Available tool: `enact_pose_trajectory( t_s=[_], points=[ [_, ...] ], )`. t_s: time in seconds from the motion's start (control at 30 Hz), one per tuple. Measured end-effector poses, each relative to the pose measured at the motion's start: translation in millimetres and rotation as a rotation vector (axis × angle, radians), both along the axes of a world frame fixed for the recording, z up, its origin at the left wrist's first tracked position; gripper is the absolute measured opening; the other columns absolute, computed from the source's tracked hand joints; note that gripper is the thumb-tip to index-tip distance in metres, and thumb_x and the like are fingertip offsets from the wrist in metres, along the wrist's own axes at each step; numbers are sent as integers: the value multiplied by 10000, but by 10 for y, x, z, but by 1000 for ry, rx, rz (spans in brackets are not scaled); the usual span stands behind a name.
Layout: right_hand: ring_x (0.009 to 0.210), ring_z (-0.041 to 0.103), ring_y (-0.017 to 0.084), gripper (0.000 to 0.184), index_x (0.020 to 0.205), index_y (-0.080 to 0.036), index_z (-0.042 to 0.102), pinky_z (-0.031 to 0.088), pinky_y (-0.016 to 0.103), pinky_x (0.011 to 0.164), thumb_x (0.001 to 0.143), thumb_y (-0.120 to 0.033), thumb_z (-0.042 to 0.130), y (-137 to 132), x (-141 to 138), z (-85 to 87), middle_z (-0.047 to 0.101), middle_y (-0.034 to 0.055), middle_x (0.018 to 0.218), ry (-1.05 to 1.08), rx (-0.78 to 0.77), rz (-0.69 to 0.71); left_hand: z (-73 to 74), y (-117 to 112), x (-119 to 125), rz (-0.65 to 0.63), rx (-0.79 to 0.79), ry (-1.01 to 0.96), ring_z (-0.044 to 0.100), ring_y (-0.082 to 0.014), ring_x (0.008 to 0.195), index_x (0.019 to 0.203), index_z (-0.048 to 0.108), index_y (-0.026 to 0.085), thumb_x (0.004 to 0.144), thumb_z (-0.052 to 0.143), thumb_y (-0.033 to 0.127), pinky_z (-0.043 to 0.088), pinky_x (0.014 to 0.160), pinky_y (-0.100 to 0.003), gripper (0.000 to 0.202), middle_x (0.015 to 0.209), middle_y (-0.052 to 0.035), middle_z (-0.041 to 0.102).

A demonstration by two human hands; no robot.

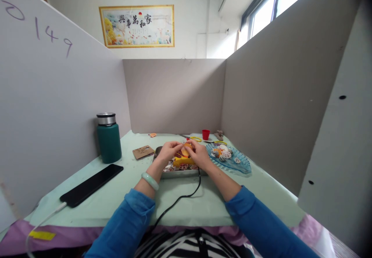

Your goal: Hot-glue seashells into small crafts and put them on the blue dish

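My left hand (171, 150) and my right hand (199, 155) meet over a shallow metal tray (183, 174). Between their pinched fingertips is a small orange piece (186, 150), partly covered by the fingers; its exact kind is unclear. Just below it, a yellow tool (182, 161) with a black cord (186, 196), like a hot glue gun, lies across the tray. Small red-and-white patterned pieces (184, 167) fill the tray underneath. To the right of my right hand, a blue glass dish (242, 167) holds several patterned, white and orange pieces (223, 153).
Behind the tray are two yellow-handled pairs of scissors (196, 138), a red cup (206, 135) and a small grey object (219, 135). On the left are a brown card (143, 152), a green bottle (109, 143) and a charging phone (91, 184). Grey partitions (177, 95) surround the table.
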State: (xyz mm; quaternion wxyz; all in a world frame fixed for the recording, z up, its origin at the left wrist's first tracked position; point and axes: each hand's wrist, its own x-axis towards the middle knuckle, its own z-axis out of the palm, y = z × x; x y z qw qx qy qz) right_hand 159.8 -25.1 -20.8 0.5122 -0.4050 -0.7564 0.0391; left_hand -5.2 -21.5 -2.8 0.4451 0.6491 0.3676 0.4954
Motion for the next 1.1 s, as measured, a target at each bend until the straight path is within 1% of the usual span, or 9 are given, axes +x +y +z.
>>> enact_pose_trajectory(
  t_s=[0.13, 0.33, 0.4, 0.53, 0.63, 0.73, 0.83, 1.0, 1.1],
  points=[
    [582, 549, 151, 218, 977, -209, 607, 382, 245, 582, 835, -339, 506, -5, -3, 6, 632, 2, 676, -8, 9, -13, -2, 14, -3, 5, -21, 12, 596, -116, 563, 797, 670, 98, 699, 691, 425, 484, 551, -225, 341, 653, -44, 630],
    [638, 585, 160, 221, 991, -217, 601, 414, 252, 623, 843, -343, 497, 26, 9, -14, 657, 10, 735, 20, 8, 0, 3, -9, -9, -68, -14, 2, 624, -145, 662, 871, 674, 106, 690, 700, 436, 496, 569, -234, 377, 720, -59, 652],
    [621, 579, 157, 219, 989, -219, 599, 412, 249, 611, 849, -347, 490, 29, 9, -20, 652, 6, 719, 15, 9, 5, 5, -10, -8, -59, -17, 0, 626, -145, 652, 874, 671, 104, 661, 728, 421, 491, 568, -233, 387, 725, -61, 657],
    [586, 560, 149, 212, 980, -216, 604, 398, 243, 587, 847, -342, 497, 15, 0, -17, 638, 0, 686, -13, 22, 4, 13, -1, -2, -15, -41, -3, 613, -133, 584, 820, 664, 94, 624, 755, 414, 482, 552, -236, 386, 667, -52, 648],
    [588, 559, 150, 210, 977, -217, 603, 397, 243, 586, 849, -343, 495, 7, -1, -9, 639, 0, 687, -16, 22, 4, 15, 3, -1, -7, -36, 1, 615, -134, 590, 818, 668, 91, 627, 751, 418, 481, 551, -234, 387, 666, -55, 651],
    [619, 575, 156, 209, 982, -218, 600, 405, 247, 606, 849, -340, 495, 15, 5, -9, 654, 7, 721, -2, 16, 2, 14, -3, -5, -30, -18, 3, 624, -143, 626, 837, 674, 94, 647, 735, 430, 483, 558, -232, 391, 691, -63, 658],
    [630, 581, 157, 211, 992, -217, 598, 407, 248, 615, 845, -333, 500, 25, 8, -15, 657, 9, 731, 3, 11, -2, 17, -18, -4, -48, -19, 2, 629, -150, 646, 839, 671, 103, 638, 742, 431, 482, 556, -229, 391, 712, -64, 662],
    [594, 556, 148, 211, 984, -214, 607, 389, 241, 589, 842, -331, 504, 6, -3, -10, 637, 4, 691, -26, 29, -2, 24, -25, 4, 3, -9, 9, 605, -128, 569, 771, 650, 105, 626, 743, 435, 471, 550, -229, 372, 649, -54, 654],
    [577, 540, 143, 202, 962, -214, 612, 375, 237, 572, 844, -332, 499, -4, -6, -2, 633, 3, 683, -33, 36, -1, 17, -11, 0, 14, 6, 16, 598, -124, 557, 760, 649, 106, 631, 737, 435, 470, 554, -231, 364, 635, -54, 654]
  ],
)
